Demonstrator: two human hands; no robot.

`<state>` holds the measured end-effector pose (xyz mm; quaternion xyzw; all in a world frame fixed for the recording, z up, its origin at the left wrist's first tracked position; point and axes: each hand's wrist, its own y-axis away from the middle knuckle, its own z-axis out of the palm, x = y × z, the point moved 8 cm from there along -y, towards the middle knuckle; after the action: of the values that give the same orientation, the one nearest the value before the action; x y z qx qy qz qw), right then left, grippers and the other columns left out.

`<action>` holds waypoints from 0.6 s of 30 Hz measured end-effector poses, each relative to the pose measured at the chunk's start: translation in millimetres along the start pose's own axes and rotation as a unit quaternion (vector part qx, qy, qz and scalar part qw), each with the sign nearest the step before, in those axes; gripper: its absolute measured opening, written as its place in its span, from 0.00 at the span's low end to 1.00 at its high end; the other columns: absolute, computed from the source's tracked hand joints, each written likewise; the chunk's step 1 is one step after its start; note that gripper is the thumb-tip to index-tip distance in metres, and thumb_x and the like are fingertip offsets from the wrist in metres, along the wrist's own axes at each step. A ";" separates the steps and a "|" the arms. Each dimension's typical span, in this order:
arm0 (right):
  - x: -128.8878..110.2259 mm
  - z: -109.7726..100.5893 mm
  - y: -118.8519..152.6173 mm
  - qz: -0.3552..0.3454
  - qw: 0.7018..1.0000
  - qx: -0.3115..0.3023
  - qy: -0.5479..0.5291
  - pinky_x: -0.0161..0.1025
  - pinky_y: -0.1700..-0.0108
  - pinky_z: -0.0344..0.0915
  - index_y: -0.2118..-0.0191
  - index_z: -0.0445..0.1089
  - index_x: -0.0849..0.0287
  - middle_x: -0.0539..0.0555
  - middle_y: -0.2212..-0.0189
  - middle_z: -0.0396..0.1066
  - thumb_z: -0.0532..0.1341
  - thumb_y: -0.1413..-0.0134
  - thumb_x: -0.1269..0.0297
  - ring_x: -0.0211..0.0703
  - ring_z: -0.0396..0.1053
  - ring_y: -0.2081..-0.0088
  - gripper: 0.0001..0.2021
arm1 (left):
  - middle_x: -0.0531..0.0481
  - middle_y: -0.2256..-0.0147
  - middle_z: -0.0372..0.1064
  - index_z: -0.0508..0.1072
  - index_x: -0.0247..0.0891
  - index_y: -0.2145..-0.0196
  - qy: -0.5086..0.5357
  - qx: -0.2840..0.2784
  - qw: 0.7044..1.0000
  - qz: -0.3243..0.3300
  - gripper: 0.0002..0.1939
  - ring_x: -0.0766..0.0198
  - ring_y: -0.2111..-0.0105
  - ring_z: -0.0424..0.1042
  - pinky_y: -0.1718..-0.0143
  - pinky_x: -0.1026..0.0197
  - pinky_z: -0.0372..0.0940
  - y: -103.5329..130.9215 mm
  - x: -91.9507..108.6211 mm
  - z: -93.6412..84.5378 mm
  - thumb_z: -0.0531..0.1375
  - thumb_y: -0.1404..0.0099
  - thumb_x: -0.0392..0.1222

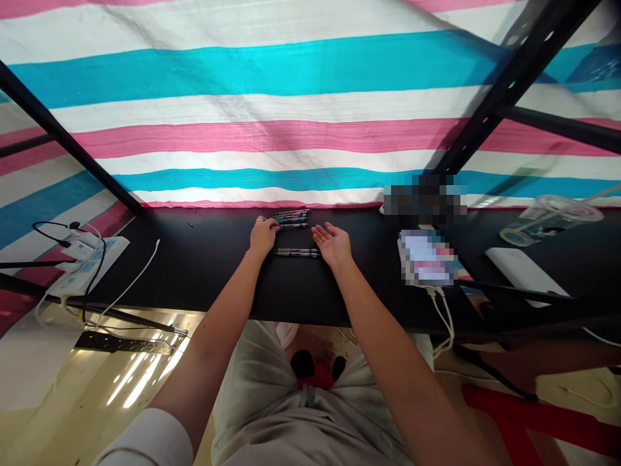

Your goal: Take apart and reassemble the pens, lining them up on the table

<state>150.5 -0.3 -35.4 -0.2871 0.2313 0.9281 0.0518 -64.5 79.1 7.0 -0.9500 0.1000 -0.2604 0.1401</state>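
Note:
Several pens (294, 215) lie side by side near the back of the black table, pointing left and right. My left hand (263, 235) is at their left ends, its fingers bent together against the nearest pen of that group; the fingertips are partly hidden. Closer to me, a small group of dark pens (297, 253) rests on the table between my two wrists. At the right ends of these pens is my right hand (332, 243), palm up with its fingers apart and holding nothing.
On the left are a white power strip (104, 259) and cables. A phone (427, 257) with white cables, a white box-like device (526, 275) and a clear cup (543, 220) are on the right. Black frame posts (504, 97) stand at both sides.

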 end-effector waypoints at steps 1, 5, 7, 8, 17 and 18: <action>0.2 -0.4 -0.6 0.000 1.000 0.000 0.004 0.35 0.69 0.75 0.56 0.63 0.57 0.56 0.65 0.72 0.53 0.45 0.73 0.43 0.77 0.63 0.11 | 0.44 0.56 0.65 0.79 0.44 0.56 -0.011 0.000 1.000 -0.003 0.11 0.57 0.58 0.71 0.57 0.59 0.65 -0.7 0.6 0.1 0.58 0.32 0.42; -0.9 -1.5 -3.1 -0.010 1.000 -0.001 0.017 0.34 0.69 0.73 0.56 0.65 0.58 0.55 0.67 0.73 0.54 0.46 0.73 0.42 0.77 0.64 0.11 | 0.45 0.54 0.65 0.79 0.46 0.55 -0.043 -0.006 0.999 -0.020 0.11 0.56 0.58 0.72 0.59 0.58 0.64 -3.3 3.0 1.0 0.58 0.31 0.44; -2.4 -0.4 -3.4 -0.020 1.000 -0.006 0.022 0.34 0.68 0.73 0.57 0.66 0.59 0.55 0.68 0.74 0.54 0.47 0.73 0.42 0.77 0.65 0.11 | 0.45 0.54 0.65 0.78 0.46 0.55 -0.051 -0.006 0.998 -0.025 0.12 0.55 0.59 0.72 0.59 0.58 0.64 -4.5 4.7 1.1 0.57 0.31 0.45; -3.1 0.4 -3.2 -0.024 0.999 -0.010 0.026 0.34 0.68 0.73 0.57 0.66 0.59 0.55 0.68 0.74 0.55 0.47 0.74 0.42 0.77 0.66 0.11 | 0.44 0.54 0.65 0.78 0.46 0.55 -0.053 -0.005 0.998 -0.026 0.12 0.55 0.59 0.72 0.59 0.57 0.64 -4.9 5.6 1.1 0.57 0.31 0.44; -7.5 7.1 -1.0 -0.059 0.995 -0.041 0.066 0.34 0.69 0.72 0.62 0.69 0.60 0.53 0.73 0.74 0.56 0.49 0.75 0.41 0.76 0.69 0.09 | 0.40 0.54 0.67 0.74 0.42 0.54 -0.024 0.025 0.999 -0.019 0.11 0.52 0.60 0.72 0.61 0.57 0.63 0.8 11.9 -5.2 0.57 0.32 0.43; -8.1 7.6 -0.8 -0.065 0.995 -0.044 0.067 0.34 0.69 0.72 0.63 0.69 0.60 0.53 0.73 0.74 0.56 0.50 0.76 0.41 0.76 0.69 0.09 | 0.40 0.55 0.68 0.75 0.42 0.56 -0.015 0.027 0.999 -0.022 0.10 0.53 0.61 0.72 0.62 0.57 0.63 3.0 12.2 -7.0 0.58 0.32 0.44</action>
<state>153.5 4.2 -25.7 -0.3650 0.1742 0.9107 0.0834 -58.2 71.6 17.6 -0.9517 0.0702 -0.2515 0.1614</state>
